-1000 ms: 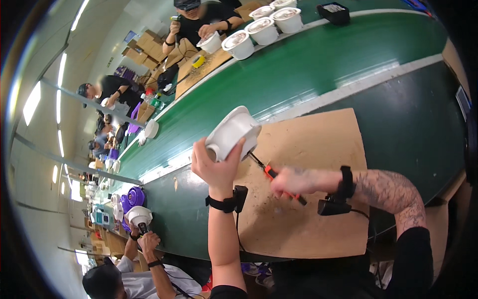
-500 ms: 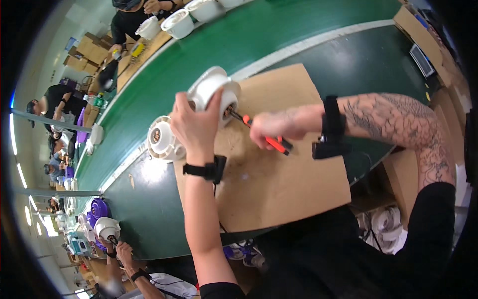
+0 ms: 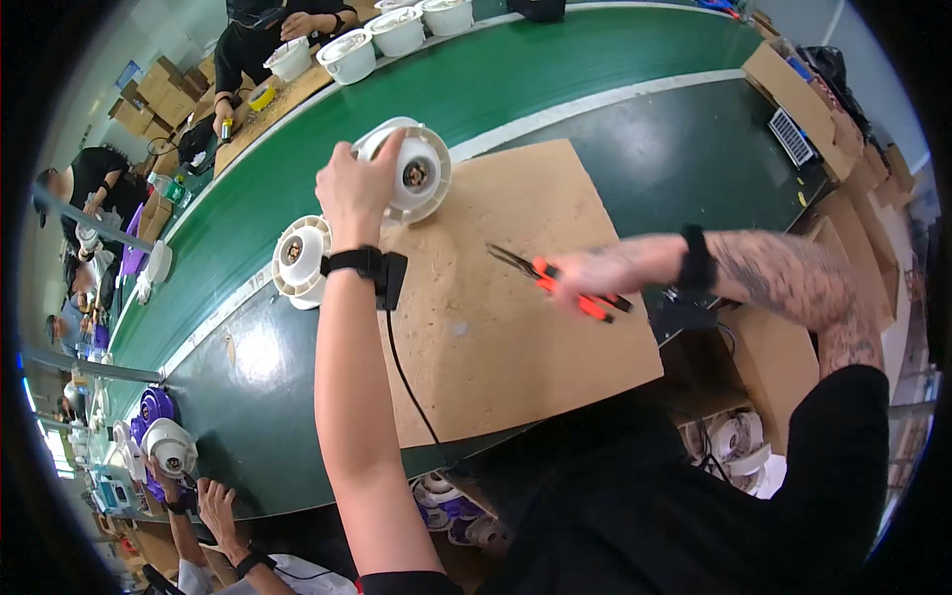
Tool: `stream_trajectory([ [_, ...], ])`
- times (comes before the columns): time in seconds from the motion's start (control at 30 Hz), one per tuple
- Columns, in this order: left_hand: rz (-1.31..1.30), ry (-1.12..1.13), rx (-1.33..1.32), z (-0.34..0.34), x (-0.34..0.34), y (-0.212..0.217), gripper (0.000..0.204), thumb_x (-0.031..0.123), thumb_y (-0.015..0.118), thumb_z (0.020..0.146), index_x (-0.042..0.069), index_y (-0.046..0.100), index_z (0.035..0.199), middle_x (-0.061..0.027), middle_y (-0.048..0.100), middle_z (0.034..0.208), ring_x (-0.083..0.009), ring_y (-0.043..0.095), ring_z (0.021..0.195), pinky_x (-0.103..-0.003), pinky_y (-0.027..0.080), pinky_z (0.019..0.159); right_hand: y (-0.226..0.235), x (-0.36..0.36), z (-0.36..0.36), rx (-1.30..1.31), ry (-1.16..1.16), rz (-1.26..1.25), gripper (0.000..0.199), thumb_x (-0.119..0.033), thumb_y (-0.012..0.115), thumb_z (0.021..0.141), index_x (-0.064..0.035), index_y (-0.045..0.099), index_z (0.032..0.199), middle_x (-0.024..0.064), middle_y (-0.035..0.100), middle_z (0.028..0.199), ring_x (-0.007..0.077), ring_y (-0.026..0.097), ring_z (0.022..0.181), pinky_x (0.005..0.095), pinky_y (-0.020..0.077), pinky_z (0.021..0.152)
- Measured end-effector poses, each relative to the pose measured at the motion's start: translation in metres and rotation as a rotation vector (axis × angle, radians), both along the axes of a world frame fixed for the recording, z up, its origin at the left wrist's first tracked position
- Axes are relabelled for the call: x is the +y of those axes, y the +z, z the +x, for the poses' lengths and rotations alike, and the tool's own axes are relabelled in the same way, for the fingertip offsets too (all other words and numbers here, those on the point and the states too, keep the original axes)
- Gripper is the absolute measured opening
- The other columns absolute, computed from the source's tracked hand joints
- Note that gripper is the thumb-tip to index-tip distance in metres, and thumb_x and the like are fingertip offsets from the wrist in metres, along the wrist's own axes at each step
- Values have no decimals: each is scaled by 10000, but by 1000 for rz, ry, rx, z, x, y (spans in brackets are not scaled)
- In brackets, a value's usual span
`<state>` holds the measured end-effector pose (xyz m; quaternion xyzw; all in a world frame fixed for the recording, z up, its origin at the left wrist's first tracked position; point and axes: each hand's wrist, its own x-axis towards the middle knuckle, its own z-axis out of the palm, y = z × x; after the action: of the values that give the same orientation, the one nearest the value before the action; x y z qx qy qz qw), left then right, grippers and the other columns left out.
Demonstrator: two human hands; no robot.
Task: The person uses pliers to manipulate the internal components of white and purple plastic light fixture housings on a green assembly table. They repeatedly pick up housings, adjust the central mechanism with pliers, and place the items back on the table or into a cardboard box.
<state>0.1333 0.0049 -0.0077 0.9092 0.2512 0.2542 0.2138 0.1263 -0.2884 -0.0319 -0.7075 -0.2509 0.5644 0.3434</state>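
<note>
My left hand (image 3: 359, 188) grips a white round plastic housing (image 3: 429, 159) from its left side, at the far left of the cardboard sheet (image 3: 506, 367). The ribbed rim of the housing faces me, and copper-coloured metal shows in its central hole. Over the middle of the sheet, my right hand (image 3: 583, 275) is closed around needle-nose pliers (image 3: 543, 272) with red and black handles. Their dark jaws point toward the housing, apart from it. A second white housing (image 3: 309, 260) with a similar copper centre sits just left of my left wrist.
Beyond the cardboard runs a green conveyor belt (image 3: 555, 64), with white tubs (image 3: 397, 33) along its far side near another person. At lower left, a co-worker's hands (image 3: 220, 514) are near a white housing (image 3: 171, 449) and purple parts. An open carton (image 3: 808, 99) stands far right.
The pliers have come out of the housing's centre and moved away to the right. My left hand has turned the housing so its open face shows. The whole view has shifted slightly.
</note>
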Motion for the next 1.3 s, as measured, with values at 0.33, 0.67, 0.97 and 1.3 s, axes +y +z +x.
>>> stream_trajectory([
  [0.33, 25, 43, -86, -6, -14, 1, 705, 640, 738, 748, -39, 649, 912, -276, 699, 894, -441, 686, 894, -481, 545, 797, 54, 40, 26, -266, 11, -237, 440, -236, 639, 703, -79, 476, 1080, 67, 503, 889, 219, 488, 838, 355, 387, 688],
  [0.67, -92, 49, -41, -9, -15, 4, 742, 658, 722, 751, -40, 659, 995, -277, 705, 954, -423, 694, 934, -467, 549, 826, 61, 82, 33, -891, 93, -302, 517, -204, 497, 786, 95, 493, 1209, 313, 561, 1145, 433, 592, 1073, 504, 479, 895],
  [0.97, 61, 70, -123, -11, -39, 3, 633, 587, 777, 747, -13, 609, 860, -216, 693, 826, -399, 694, 805, -457, 559, 715, 70, 84, 33, -881, 159, -275, 352, -322, 494, 828, 12, 600, 852, 151, 636, 764, 301, 609, 829, 424, 454, 766],
  [1.3, 100, 9, -157, -12, -57, -5, 631, 597, 794, 722, 15, 587, 853, -172, 689, 850, -381, 695, 795, -450, 559, 686, 39, 91, 51, -1032, 557, -266, 174, -175, 538, 846, -19, 602, 803, 159, 622, 812, 284, 597, 770, 383, 479, 697],
])
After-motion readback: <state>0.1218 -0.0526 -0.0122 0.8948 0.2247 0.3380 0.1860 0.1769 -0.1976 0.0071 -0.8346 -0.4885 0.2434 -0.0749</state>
